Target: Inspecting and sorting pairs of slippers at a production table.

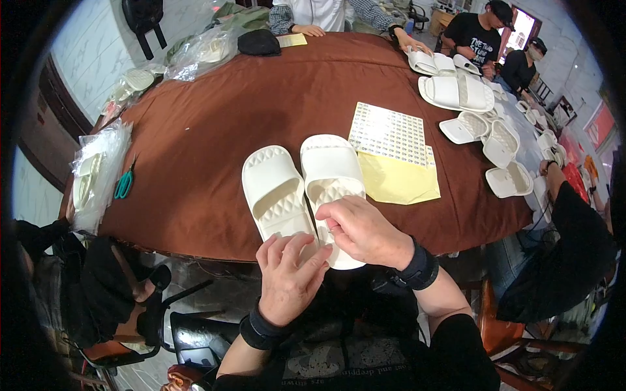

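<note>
A pair of cream slippers lies side by side at the near edge of the table, toes pointing away from me. My left hand (290, 277) is over the heel of the left slipper (268, 171), its fingers spread and bent, appearing to rest on it. Over the footbed of the right slipper (332, 159), my right hand (368, 228) has thumb and forefinger pinched together. Whatever is between those fingertips, if anything, is too small to make out. Just right of the slippers, a sheet of small printed stickers (389, 133) lies over yellow backing paper (401, 179).
Brown cloth (195, 169) covers the table. Teal scissors (124, 184) and plastic-bagged slippers (91, 176) lie at the left edge. More cream slippers (456, 93) line the right side. A black cap (259, 43) sits at the far edge, near a person's hand (308, 30). Other people work at right.
</note>
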### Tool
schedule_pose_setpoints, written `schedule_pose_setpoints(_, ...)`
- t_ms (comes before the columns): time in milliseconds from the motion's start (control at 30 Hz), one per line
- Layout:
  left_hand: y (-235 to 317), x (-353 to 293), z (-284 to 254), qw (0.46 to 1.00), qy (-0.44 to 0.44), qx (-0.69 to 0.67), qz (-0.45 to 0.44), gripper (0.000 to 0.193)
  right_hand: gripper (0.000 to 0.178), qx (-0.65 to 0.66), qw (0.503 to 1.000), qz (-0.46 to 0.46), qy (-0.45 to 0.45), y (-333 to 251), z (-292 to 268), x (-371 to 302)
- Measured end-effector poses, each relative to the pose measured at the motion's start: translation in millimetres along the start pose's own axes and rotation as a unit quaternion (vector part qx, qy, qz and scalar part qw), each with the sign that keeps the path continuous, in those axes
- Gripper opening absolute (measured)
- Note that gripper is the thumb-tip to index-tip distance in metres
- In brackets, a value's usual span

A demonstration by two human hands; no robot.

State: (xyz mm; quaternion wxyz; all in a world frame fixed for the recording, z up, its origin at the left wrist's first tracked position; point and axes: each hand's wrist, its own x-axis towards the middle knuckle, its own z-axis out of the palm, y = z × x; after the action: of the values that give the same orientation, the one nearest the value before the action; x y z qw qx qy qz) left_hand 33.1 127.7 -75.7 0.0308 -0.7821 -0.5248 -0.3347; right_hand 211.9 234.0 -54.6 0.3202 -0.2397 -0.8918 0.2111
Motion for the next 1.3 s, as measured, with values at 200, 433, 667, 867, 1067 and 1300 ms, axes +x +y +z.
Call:
schedule_pose_setpoints(200, 0.1, 0.4, 0.3, 1.0, 0.0, 0.003, 0.001, 0.038, 0.024, 0.05, 0.998, 0.011, 0.026, 4.2, -4.0, -4.3)
schedule_pose_setpoints(433, 1.1, 0.6, -2.0, 1.0, -0.002, 0.005, -0.001, 0.038, 0.023, 0.191, 0.969, 0.153, -0.029, 4.2, -37.4, -10.4)
schedule_pose_setpoints(667, 0.4, 1.8, -0.4, 1.0, -0.005, 0.0, 0.001, 0.038, 0.021, 0.147, 0.975, 0.157, -0.06, 11.4, -36.2, -9.7)
schedule_pose_setpoints(867, 0.9, 1.0, -2.5, 1.0, -0.003, 0.01, 0.002, 0.038, 0.02, 0.102, 0.983, 0.142, -0.053, 12.8, -30.5, -9.9)
schedule_pose_setpoints(1067, 1.0, 2.0, -3.2, 1.0, -0.002, 0.017, 0.005, 0.039, 0.019, 0.073, 0.989, 0.121, -0.038, 11.5, -29.6, -10.7)
schedule_pose_setpoints(1300, 1.3, 1.5, -2.8, 1.0, -0.004, 0.019, 0.004, 0.038, 0.018, 0.063, 0.991, 0.114, -0.032, 11.2, -28.8, -11.3)
